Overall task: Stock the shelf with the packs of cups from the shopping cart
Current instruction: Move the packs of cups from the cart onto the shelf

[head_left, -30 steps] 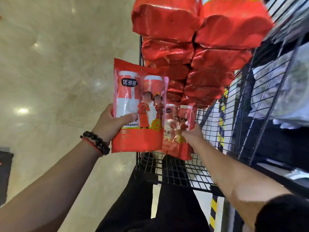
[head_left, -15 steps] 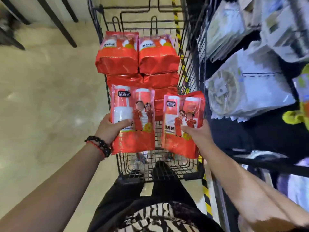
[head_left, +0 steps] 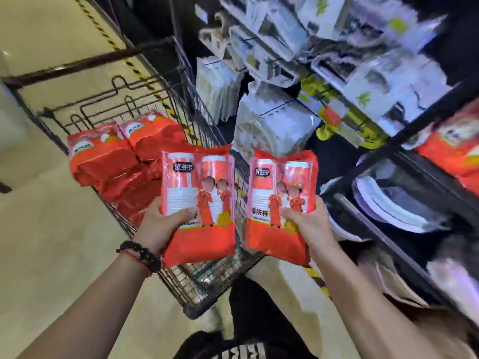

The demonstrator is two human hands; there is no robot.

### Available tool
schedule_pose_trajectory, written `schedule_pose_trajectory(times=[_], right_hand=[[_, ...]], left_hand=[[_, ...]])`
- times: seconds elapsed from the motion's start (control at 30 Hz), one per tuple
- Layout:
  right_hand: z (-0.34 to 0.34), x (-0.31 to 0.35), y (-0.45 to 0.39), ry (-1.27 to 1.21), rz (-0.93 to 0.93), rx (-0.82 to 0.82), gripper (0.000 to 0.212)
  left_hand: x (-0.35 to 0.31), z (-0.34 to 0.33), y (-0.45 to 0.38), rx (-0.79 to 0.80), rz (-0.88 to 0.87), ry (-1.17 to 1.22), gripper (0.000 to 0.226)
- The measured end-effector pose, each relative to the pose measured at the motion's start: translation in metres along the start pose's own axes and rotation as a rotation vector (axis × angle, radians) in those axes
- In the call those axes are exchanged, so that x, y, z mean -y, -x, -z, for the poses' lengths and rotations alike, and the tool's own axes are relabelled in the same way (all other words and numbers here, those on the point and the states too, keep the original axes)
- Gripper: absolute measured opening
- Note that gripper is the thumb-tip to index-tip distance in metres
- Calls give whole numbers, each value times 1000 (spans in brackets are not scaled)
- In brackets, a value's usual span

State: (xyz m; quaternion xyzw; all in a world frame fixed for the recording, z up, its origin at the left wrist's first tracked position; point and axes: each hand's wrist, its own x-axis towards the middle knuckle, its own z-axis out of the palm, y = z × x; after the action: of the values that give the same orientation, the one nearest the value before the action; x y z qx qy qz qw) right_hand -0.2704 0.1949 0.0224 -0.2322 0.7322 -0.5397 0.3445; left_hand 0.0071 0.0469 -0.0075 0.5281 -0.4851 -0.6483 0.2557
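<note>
Left hand [head_left: 158, 226] grips red cup pack [head_left: 198, 203] above shopping cart [head_left: 197, 286], thumb across front. Right hand [head_left: 309, 224] grips second red pack [head_left: 281, 203], just right of cart, near shelf [head_left: 404, 141]. Both labelled "优多多"; smaller print unreadable. More red packs [head_left: 114, 156] stacked in cart. Shelf goods blurred; red pack [head_left: 451, 149] there cut off at edge.

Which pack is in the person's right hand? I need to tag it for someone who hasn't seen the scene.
Start at the black wire shopping cart beside the dark shelf. Two red packs are held up over its near end; the right hand grips the pack of cups nearer the shelf. The left hand's wrist wears a beaded bracelet; this one's is bare.
</note>
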Motion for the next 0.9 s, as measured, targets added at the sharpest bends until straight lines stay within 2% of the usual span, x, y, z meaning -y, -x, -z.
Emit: schedule_pose_trajectory(times=[0.17,0.27,0.33,0.47,0.6,0.73,0.8,0.9], right_hand=[[58,-9,62,-77,-25,-247,38],[95,-13,94,-125,-21,-375,42],[119,-16,114,-159,-21,-429,43],[166,-24,158,-236,-18,-569,52],[223,-38,201,-259,-26,-691,53],[289,-59,248,-289,-52,-798,60],[318,-68,271,-308,-57,-847,68],[360,-82,305,-339,-43,-914,67]], left_hand=[[-7,-48,17,161,-56,-88,71],[-8,-85,24,265,-113,-138,46],[-9,-112,32,341,-155,-170,41],[-16,-167,54,469,-203,-244,46],[-19,-232,90,561,-213,-281,79],[-5,-299,137,628,-240,-287,71],[7,-332,162,677,-242,-305,81],[23,-379,197,744,-253,-305,87]])
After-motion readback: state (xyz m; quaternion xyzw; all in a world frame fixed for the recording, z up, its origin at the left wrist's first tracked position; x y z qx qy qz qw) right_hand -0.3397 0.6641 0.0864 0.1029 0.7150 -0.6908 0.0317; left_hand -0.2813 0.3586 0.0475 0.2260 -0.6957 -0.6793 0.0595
